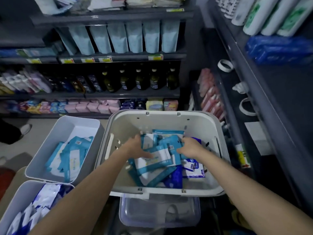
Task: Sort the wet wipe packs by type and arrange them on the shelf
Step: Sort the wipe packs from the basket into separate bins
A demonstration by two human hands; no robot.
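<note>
The large white plastic basket (211, 126) holds mixed teal-and-white wipe packs (152, 162) and dark-blue-and-white wipe packs (192, 169). The left hand (138, 146) lies spread on them; the right hand (190, 147) curls onto a teal pack, grip unclear. The upper grey bin (81, 122) holds teal packs, the lower grey bin (18, 199) blue ones.

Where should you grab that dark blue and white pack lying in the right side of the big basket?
Take the dark blue and white pack by its near short edge, coming straight down from above. It lies flat and mostly uncovered, and the basket wall and the right hand crowd its other sides.
</note>
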